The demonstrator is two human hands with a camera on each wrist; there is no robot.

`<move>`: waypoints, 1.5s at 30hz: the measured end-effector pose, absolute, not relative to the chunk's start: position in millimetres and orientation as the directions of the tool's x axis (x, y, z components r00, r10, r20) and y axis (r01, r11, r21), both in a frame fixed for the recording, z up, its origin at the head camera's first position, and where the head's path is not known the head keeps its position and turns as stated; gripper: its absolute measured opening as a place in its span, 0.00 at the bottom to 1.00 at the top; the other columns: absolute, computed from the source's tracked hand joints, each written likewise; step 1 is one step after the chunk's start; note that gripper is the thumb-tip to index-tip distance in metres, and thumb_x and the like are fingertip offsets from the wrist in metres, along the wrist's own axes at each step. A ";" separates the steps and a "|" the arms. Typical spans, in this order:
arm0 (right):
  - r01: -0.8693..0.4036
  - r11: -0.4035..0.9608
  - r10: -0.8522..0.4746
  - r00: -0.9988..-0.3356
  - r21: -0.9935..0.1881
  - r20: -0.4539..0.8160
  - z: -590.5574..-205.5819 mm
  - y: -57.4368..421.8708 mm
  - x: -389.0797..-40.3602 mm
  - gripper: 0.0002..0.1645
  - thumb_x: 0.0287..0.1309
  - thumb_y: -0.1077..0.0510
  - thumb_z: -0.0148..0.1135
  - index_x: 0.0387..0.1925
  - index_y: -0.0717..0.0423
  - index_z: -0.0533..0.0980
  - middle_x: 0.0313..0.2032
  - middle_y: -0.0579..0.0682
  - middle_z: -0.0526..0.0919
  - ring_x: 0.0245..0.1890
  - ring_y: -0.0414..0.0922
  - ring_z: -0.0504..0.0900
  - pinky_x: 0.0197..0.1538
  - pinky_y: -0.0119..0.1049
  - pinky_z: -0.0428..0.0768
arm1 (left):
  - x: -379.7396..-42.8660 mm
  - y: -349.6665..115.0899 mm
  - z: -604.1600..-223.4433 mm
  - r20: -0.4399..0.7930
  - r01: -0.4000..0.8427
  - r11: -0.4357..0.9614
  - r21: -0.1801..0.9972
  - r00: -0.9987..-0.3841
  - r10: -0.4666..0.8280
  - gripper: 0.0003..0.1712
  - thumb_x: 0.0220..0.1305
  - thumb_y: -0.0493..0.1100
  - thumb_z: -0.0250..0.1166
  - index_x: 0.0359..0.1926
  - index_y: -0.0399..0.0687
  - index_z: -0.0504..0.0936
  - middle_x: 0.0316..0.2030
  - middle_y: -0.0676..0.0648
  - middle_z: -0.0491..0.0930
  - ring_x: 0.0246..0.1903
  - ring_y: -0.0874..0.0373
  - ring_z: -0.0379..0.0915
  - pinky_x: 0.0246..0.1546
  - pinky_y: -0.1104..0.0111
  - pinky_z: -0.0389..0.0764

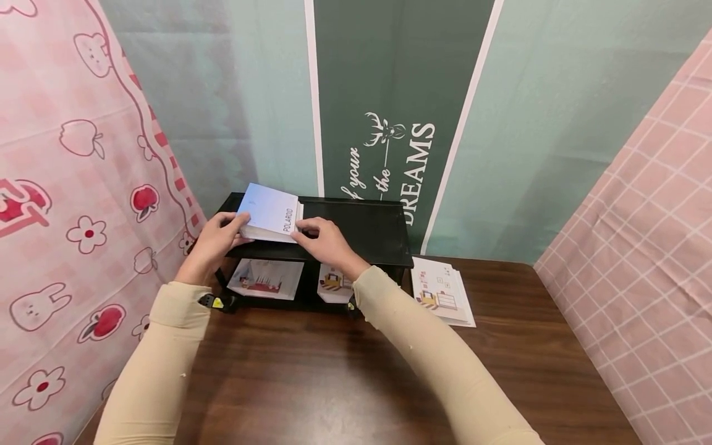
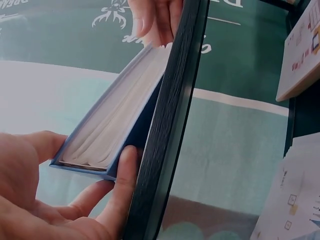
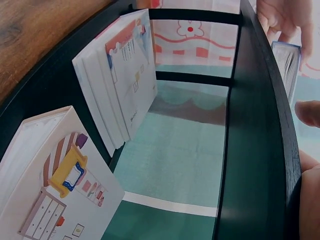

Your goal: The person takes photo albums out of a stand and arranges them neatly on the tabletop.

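Note:
A photo album (image 1: pixel 269 210) with a blue-to-white cover lettered POLAROID lies at the left of a black two-tier rack's top shelf (image 1: pixel 356 228). My left hand (image 1: pixel 219 238) grips its left end, thumb on the cover and fingers beneath. In the left wrist view, the album (image 2: pixel 112 110) slants up from the shelf board (image 2: pixel 167 120) at that end, its white page edges showing. My right hand (image 1: pixel 325 241) holds the near right corner with thumb and forefinger; its fingers (image 2: pixel 155 20) are at the album's far end in the left wrist view.
White illustrated books (image 1: pixel 267 279) and another with a yellow drawing (image 1: pixel 335 284) lie on the lower shelf. More books (image 1: pixel 442 293) are stacked on the wooden table (image 1: pixel 311 371), right of the rack. Printed curtains (image 1: pixel 55 185) hang around the table.

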State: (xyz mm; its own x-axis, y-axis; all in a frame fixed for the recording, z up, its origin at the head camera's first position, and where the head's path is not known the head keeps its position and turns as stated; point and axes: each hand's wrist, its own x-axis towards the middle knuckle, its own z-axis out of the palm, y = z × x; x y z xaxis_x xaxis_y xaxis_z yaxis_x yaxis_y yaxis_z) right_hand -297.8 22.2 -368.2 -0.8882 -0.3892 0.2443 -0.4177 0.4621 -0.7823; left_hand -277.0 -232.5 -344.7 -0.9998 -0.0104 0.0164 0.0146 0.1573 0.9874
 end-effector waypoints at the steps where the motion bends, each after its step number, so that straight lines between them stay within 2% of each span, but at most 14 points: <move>1: -0.413 0.458 -0.385 -0.890 -0.787 0.243 -368.0 22.7 -297.7 0.25 0.78 0.51 0.65 0.69 0.57 0.80 0.68 0.55 0.80 0.68 0.51 0.80 0.69 0.41 0.79 | -277.3 -231.6 -345.0 0.021 0.018 0.148 0.989 -1.000 -0.016 0.41 0.83 0.53 0.57 0.77 0.26 0.55 0.71 0.28 0.60 0.54 0.54 0.76 0.50 0.75 0.85; 4: -0.402 0.450 -0.372 -0.896 -0.798 0.242 -368.2 23.5 -298.4 0.25 0.77 0.51 0.66 0.68 0.56 0.80 0.67 0.55 0.80 0.67 0.50 0.80 0.69 0.42 0.79 | -278.1 -229.8 -345.8 0.032 0.028 0.134 0.991 -0.999 -0.030 0.39 0.82 0.52 0.58 0.76 0.26 0.57 0.70 0.29 0.62 0.48 0.60 0.78 0.49 0.75 0.86; 13: -0.395 0.408 -0.359 -0.898 -0.823 0.253 -369.9 23.9 -298.9 0.25 0.78 0.52 0.65 0.69 0.59 0.79 0.67 0.57 0.81 0.67 0.50 0.81 0.68 0.40 0.80 | -277.2 -226.6 -350.1 0.036 0.028 0.097 0.995 -0.996 -0.079 0.39 0.82 0.49 0.59 0.76 0.25 0.57 0.67 0.28 0.65 0.42 0.67 0.79 0.48 0.76 0.86; 21: -0.349 0.354 -0.295 -0.922 -0.868 0.250 -369.9 23.5 -299.6 0.27 0.78 0.52 0.65 0.70 0.60 0.78 0.65 0.58 0.82 0.65 0.51 0.82 0.66 0.40 0.81 | -275.8 -218.6 -349.2 0.070 0.063 0.054 0.997 -0.988 -0.134 0.31 0.81 0.44 0.61 0.71 0.26 0.63 0.63 0.29 0.69 0.39 0.68 0.80 0.45 0.75 0.86; 32: -0.305 0.361 -0.239 -0.944 -0.881 0.229 -366.0 24.7 -301.4 0.28 0.76 0.48 0.67 0.69 0.58 0.79 0.62 0.55 0.85 0.63 0.50 0.83 0.66 0.44 0.82 | -272.9 -209.2 -347.0 0.084 0.082 0.019 0.996 -0.980 -0.179 0.32 0.82 0.44 0.61 0.74 0.29 0.63 0.66 0.28 0.71 0.43 0.67 0.80 0.47 0.76 0.85; 35: -0.297 0.360 -0.225 -0.948 -0.884 0.226 -365.6 25.2 -303.1 0.28 0.75 0.47 0.68 0.68 0.57 0.80 0.61 0.55 0.85 0.62 0.50 0.83 0.65 0.44 0.82 | -272.6 -205.9 -347.3 0.101 0.102 0.002 0.995 -0.976 -0.192 0.30 0.81 0.44 0.61 0.73 0.30 0.64 0.64 0.28 0.74 0.42 0.68 0.81 0.46 0.76 0.85; 39: -0.281 0.367 -0.201 -0.955 -0.887 0.219 -365.7 24.9 -303.8 0.29 0.74 0.47 0.69 0.68 0.57 0.80 0.59 0.55 0.85 0.61 0.50 0.83 0.64 0.44 0.82 | -272.4 -202.7 -348.8 0.104 0.110 -0.025 0.994 -0.975 -0.194 0.28 0.82 0.44 0.61 0.71 0.32 0.65 0.61 0.30 0.75 0.42 0.68 0.81 0.46 0.76 0.85; 45: -0.244 0.364 -0.160 -0.967 -0.899 0.198 -365.5 22.7 -302.9 0.28 0.73 0.48 0.70 0.67 0.59 0.80 0.57 0.57 0.86 0.58 0.51 0.85 0.62 0.44 0.83 | -271.9 -199.4 -351.2 0.084 0.090 -0.024 0.996 -0.980 -0.181 0.30 0.82 0.46 0.61 0.73 0.32 0.64 0.64 0.30 0.74 0.43 0.67 0.81 0.46 0.77 0.84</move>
State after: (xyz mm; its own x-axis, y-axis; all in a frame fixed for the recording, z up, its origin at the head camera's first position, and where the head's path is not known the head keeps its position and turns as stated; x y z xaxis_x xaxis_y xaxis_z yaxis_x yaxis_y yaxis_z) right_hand -302.9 22.7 -365.5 -0.9671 -0.1595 0.1980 -0.2440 0.3638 -0.8990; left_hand -271.9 -199.4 -351.2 -0.9798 -0.1815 0.0840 0.0898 -0.0240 0.9957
